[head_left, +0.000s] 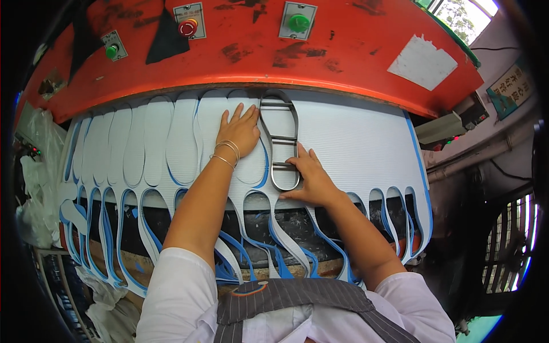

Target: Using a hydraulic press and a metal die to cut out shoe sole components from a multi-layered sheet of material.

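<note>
A sole-shaped metal cutting die (pixel 281 138) with dark crossbars stands on a white ribbed foam sheet (pixel 354 131) with blue layers at its edges. My right hand (pixel 314 178) grips the die's lower right side, fingers over the rim by the lowest crossbar and thumb near its rounded end. Left of the die, my left hand (pixel 240 132) lies on the sheet with its fingers spread, the fingertips close to the die's upper left edge. Several sole outlines (pixel 156 140) are cut in a row on the sheet's left part.
Beyond the sheet runs a red machine beam (pixel 240 57) with a red button (pixel 188 27) and green buttons (pixel 298 23). Cut-out strips of foam (pixel 123 240) hang over the dark near edge (pixel 189 220). Clear plastic bags (pixel 43 171) hang at the left.
</note>
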`<control>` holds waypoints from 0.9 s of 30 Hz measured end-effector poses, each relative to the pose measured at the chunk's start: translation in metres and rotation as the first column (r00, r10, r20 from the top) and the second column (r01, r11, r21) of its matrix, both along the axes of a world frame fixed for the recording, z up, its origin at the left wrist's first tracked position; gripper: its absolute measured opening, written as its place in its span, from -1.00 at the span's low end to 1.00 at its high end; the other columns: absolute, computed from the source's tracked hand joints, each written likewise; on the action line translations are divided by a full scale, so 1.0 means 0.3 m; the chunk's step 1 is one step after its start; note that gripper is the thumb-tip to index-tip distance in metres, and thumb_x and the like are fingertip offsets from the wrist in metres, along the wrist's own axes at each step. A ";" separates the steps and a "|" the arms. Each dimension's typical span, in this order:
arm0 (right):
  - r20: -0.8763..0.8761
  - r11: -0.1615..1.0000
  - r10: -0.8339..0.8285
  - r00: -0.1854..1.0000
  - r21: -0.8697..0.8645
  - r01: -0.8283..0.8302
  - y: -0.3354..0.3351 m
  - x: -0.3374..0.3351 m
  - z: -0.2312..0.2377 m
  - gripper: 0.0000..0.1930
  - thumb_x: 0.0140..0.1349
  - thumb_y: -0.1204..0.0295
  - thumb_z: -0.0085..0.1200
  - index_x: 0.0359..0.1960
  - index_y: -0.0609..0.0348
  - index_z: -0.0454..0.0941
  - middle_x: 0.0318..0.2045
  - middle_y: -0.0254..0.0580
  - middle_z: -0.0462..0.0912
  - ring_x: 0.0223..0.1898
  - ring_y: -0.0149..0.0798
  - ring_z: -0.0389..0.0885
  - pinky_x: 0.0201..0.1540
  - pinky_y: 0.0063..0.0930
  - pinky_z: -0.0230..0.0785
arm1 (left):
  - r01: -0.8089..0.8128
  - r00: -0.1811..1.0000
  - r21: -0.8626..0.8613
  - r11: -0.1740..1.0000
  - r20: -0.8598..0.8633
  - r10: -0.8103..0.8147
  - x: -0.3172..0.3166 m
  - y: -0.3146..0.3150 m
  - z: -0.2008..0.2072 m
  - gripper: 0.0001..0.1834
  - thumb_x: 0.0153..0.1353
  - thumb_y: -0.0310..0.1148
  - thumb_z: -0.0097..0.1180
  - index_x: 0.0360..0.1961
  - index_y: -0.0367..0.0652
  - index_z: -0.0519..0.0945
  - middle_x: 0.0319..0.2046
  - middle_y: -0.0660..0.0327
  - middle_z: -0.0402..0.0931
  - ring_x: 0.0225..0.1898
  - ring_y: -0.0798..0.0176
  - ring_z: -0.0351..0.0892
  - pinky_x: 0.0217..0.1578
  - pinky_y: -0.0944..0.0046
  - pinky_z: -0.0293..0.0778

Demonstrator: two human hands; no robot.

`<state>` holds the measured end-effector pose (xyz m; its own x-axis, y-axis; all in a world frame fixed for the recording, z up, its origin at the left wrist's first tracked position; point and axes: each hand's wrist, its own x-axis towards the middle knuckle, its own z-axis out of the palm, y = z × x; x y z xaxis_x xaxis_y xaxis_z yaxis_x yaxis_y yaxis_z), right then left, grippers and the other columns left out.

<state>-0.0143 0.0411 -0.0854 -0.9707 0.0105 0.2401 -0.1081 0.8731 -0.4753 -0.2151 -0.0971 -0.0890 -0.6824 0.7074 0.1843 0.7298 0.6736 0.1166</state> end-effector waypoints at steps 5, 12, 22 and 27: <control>-0.031 0.997 0.067 0.997 0.045 -0.066 0.014 -0.002 -0.013 -0.13 -0.32 0.10 0.50 0.07 0.22 0.39 0.26 0.44 0.16 0.35 0.27 0.09 0.39 0.13 -0.12 | 0.004 1.000 0.044 0.999 0.002 -0.004 -0.015 -0.005 -0.006 -0.42 0.27 -0.25 -0.25 0.34 -0.04 0.25 0.38 0.31 0.16 0.44 0.18 -0.04 0.39 -0.08 -0.16; -0.003 0.997 0.072 0.997 0.028 -0.072 0.013 -0.033 0.081 -0.13 -0.25 0.07 0.47 0.12 0.19 0.37 0.27 0.41 0.16 0.35 0.28 0.09 0.39 0.13 -0.11 | 0.001 0.977 -0.068 0.998 0.214 0.013 -0.025 -0.016 0.154 -0.51 0.26 -0.20 -0.15 0.19 -0.09 0.45 0.18 0.08 0.41 0.24 0.03 0.32 0.31 -0.10 0.03; -0.361 0.970 -0.166 0.918 -0.229 0.085 -0.100 -0.153 0.698 -0.33 0.05 0.20 0.35 0.12 0.30 0.35 -0.09 0.02 0.54 -0.16 -0.08 0.59 -0.10 -0.30 0.45 | -0.019 0.918 0.974 0.228 -0.073 0.390 -0.182 -0.654 0.619 -0.75 0.31 -0.43 0.03 -0.03 -0.31 0.53 -0.09 0.08 0.55 -0.07 0.17 0.54 0.01 0.25 0.41; -0.439 0.888 -0.455 0.775 -0.295 0.354 -0.121 -0.353 0.780 -0.74 0.17 0.34 0.23 -0.29 0.19 0.42 -0.56 -0.19 0.55 -0.58 -0.26 0.56 -0.47 -0.41 0.40 | 0.020 0.647 0.951 0.309 -0.248 0.721 -0.516 -0.886 0.727 -0.30 0.42 -0.11 -0.23 0.38 -0.40 -0.03 0.40 -0.17 -0.06 0.43 -0.07 -0.07 0.38 0.06 -0.12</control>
